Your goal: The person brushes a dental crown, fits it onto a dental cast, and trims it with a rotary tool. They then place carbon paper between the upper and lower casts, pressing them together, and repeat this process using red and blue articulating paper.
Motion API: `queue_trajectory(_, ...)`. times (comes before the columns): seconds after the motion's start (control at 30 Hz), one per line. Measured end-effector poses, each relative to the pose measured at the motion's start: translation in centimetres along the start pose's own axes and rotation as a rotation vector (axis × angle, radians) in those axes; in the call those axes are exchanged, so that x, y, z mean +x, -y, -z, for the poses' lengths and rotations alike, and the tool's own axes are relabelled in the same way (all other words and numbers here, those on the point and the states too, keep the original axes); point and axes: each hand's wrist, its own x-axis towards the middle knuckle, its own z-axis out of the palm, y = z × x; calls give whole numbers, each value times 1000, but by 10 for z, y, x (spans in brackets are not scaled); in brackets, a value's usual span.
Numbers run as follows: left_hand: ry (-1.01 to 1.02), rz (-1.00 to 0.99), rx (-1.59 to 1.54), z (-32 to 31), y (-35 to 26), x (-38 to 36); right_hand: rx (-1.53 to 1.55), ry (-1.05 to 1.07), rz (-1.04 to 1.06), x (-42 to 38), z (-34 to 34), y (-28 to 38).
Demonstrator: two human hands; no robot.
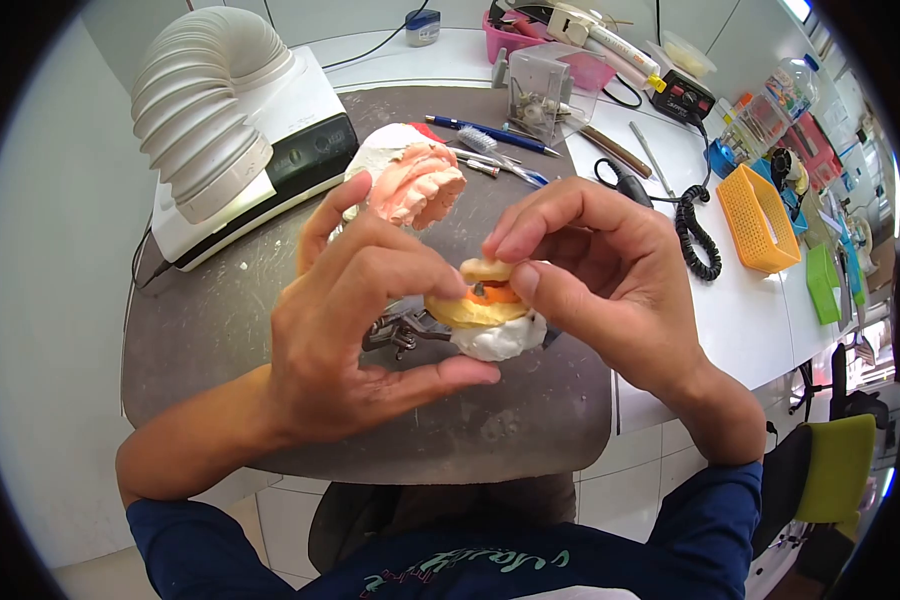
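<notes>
Over the grey bench mat, my left hand (pixel 335 325) curls around a dental cast (pixel 470 313) of yellow stone on a white plaster base (pixel 502 341). A band of orange gum material (pixel 500 294) runs along its top, with a small grey stump showing. My right hand (pixel 615 275) pinches a tooth-coloured dental bridge (pixel 484 269) between thumb and fingers, right at the top of the cast. A metal articulator (pixel 402 330) shows below my left fingers. Behind them, an opposing cast (pixel 422 185) with pink teeth and white plaster is tilted back.
A white suction unit (pixel 315 85) with a ribbed hose (pixel 195 110) stands at back left. Pens (pixel 495 132), a brush (pixel 478 140) and a clear box (pixel 550 95) lie behind the casts. To the right are a coiled cord (pixel 700 235) and a yellow basket (pixel 758 218).
</notes>
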Motion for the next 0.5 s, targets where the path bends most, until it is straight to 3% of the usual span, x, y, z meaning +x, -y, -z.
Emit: queue_trajectory(0.5, -13, -26, -33, 0, 10, -4, -131, -12, 212, 0, -2, -2)
